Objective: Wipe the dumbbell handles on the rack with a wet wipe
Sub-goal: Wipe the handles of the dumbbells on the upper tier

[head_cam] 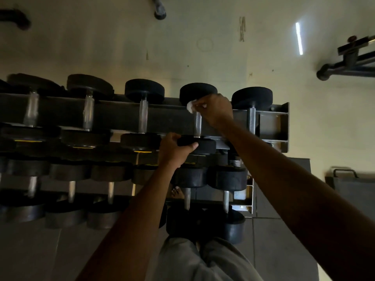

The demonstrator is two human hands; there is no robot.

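Dim gym, head view looking down at a two-tier dumbbell rack [283, 126]. Right hand [215, 112] reaches to the top tier, fingers curled around a white wet wipe [190, 107], bunched up, pressed at the far end of a metal handle [197, 124] where it meets the far black weight head [197, 93]. Most of the wipe is hidden under the fingers, only a small white wad pokes out on the left of the hand. Left hand [173, 148] grips the near weight head [199, 146] of the same dumbbell, fingers wrapped over its top edge, thumb lying along its front. So both hands are clenched on things, neither loose. This dumbbell is fourth from the left on the top tier, second from the right end. Neighbour dumbbell on the right [251, 110] just beside the right wrist, not touched. Another on the left [144, 110] sits apart from the hands. Further left dumbbells are blurred. Lower tier holds more dumbbells [227, 179], under the forearms. A bare foot [177, 192] shows between the lower dumbbells. Grey trousers [203, 260] at bottom. Pale floor beyond the rack, a light streak [299, 38] reflected on it, another machine frame [349, 63] at top right.
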